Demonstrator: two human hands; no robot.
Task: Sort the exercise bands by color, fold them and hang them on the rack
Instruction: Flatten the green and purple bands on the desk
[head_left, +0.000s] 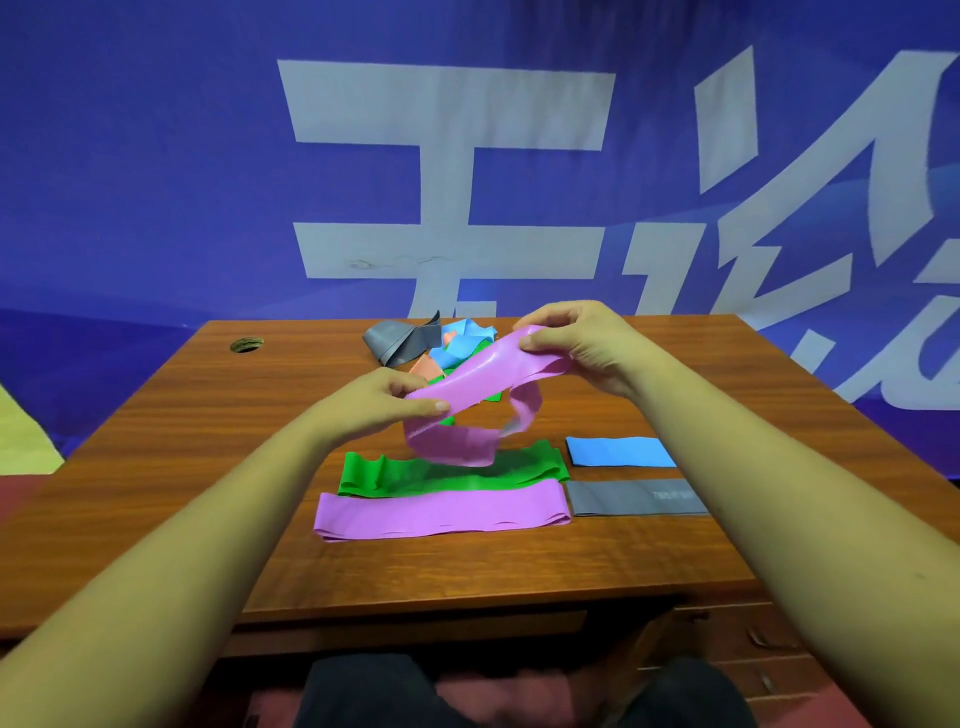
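Note:
Both hands hold one purple exercise band (470, 395) in the air above the wooden table (182, 441). My left hand (387, 397) pinches its near-left end, and my right hand (576, 340) grips its far-right end; the rest of the loop sags beneath. On the table below lie flat bands: a purple one (441, 512) nearest, a green one (395, 475) behind it, a blue one (618, 451) and a grey one (634, 498) to the right. A loose heap of grey, blue, orange and green bands (415, 340) sits at the far edge. No rack is in view.
A round cable hole (247, 344) is set in the table's far left. A blue banner with large white characters (447, 156) hangs close behind the table. Drawers (763, 660) stand under the table at the right, and my knees are at the bottom.

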